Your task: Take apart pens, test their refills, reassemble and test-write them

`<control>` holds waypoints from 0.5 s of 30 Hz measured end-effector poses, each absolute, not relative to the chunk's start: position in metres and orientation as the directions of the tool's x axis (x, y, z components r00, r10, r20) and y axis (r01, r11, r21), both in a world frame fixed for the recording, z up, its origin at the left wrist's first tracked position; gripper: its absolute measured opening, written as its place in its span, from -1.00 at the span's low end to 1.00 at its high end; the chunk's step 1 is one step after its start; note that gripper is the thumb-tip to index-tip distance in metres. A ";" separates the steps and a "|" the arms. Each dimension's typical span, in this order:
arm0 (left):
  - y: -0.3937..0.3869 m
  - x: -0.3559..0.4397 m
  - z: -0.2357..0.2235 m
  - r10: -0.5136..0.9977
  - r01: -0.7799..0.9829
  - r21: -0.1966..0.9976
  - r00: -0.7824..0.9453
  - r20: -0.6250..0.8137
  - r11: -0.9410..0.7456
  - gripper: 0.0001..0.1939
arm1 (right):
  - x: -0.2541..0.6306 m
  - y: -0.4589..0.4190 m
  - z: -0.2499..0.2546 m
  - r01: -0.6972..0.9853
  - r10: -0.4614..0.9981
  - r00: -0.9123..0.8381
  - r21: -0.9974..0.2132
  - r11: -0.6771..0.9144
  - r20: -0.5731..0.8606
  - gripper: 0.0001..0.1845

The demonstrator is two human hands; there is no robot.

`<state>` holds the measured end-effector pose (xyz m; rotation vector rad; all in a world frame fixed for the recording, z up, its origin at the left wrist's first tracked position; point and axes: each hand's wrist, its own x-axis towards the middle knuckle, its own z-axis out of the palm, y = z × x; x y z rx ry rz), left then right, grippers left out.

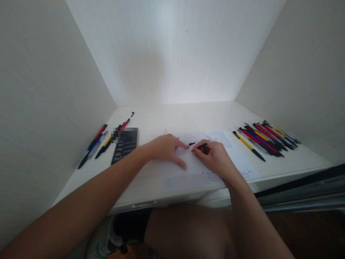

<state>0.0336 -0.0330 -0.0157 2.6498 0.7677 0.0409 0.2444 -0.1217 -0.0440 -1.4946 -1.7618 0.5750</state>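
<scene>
Left fingers (pixel 182 144), spread and gripping nothing, rest on a handwritten sheet (pixel 194 162); left of them lie loose pens (pixel 103 148) and a dark phone (pixel 127 139). Right fingers (pixel 198 154) grasp a black pen (pixel 202 145) over the sheet; right of them, many multicoloured pens (pixel 248 144) cover the surface (pixel 188 118).

Two hands (pixel 164 148), one phone (pixel 126 144), one held pen (pixel 201 146), one black cap (pixel 191 144); side pens (pixel 249 145) overlap, uncountable.
</scene>
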 end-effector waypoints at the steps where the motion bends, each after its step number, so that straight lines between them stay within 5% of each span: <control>1: -0.033 0.034 -0.015 0.524 0.513 0.367 0.848 -0.077 -0.776 -0.07 | 0.244 -0.122 -0.044 0.633 0.967 -0.044 -0.742 0.220 0.249 -0.84; 15: -0.034 0.034 -0.015 0.524 0.520 0.352 0.847 -0.094 -0.778 -0.08 | 0.243 -0.124 -0.043 0.639 0.970 -0.024 -0.743 0.200 0.241 -0.83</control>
